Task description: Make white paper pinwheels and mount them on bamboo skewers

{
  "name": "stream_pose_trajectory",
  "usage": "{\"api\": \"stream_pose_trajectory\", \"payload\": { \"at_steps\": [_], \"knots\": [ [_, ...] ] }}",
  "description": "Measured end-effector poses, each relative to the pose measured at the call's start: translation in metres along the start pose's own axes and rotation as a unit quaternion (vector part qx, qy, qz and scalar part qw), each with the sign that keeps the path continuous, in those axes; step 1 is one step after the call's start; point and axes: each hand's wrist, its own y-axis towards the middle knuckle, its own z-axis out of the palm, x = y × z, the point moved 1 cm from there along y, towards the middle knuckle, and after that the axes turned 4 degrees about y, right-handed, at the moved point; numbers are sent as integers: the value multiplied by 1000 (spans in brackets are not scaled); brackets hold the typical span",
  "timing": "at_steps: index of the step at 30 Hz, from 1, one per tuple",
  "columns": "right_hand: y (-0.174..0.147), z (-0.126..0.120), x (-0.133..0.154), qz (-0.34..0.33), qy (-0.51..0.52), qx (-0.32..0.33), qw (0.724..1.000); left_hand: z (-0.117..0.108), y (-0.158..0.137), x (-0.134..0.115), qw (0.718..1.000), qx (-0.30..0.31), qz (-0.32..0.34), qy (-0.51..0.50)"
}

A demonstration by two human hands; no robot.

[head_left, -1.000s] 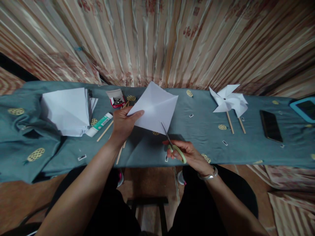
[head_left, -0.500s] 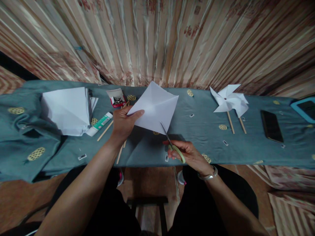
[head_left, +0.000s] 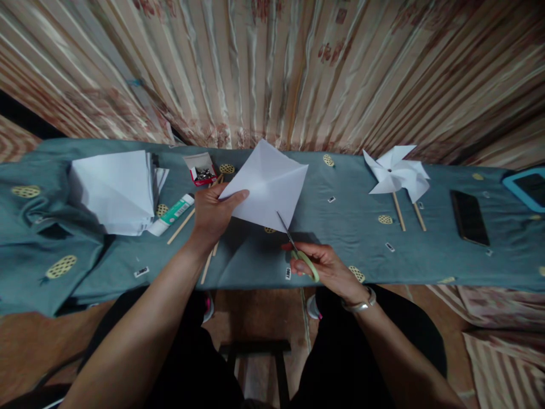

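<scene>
My left hand [head_left: 217,210] pinches the left corner of a white square sheet of paper [head_left: 270,182], thumb on top. Diagonal creases cross at the middle of the sheet, which is held above the table. In my right hand [head_left: 321,264] is a pair of scissors [head_left: 304,260] with light green handles. Its blades reach over the paper's near corner and point toward the centre; whether they are closed I cannot tell. Beneath and beside my left hand lie thin wooden sticks [head_left: 181,227] and a green and white glue stick [head_left: 171,215].
A stack of white paper [head_left: 113,193] lies at the left. Behind my left hand stands a small red box [head_left: 202,173] of metal pins. Two white paper pinwheels [head_left: 395,170] on sticks, a dark phone [head_left: 469,217] and a blue-edged device [head_left: 525,187] lie rightward. A curtain [head_left: 272,74] hangs behind.
Almost nothing differs. Both hands, the paper and the scissors hold nearly the same place, and the whole view has shifted very slightly.
</scene>
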Motion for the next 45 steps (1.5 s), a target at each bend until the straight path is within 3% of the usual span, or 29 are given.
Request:
{"api": "stream_pose_trajectory", "payload": {
  "at_steps": [32, 45],
  "knots": [
    [2, 3, -1, 4, 20, -17, 1000, 0, 0, -2, 1000, -6, -8, 14],
    [1, 1, 3, -15, -40, -9, 999, 7, -10, -1, 999, 43, -28, -10]
  ]
}}
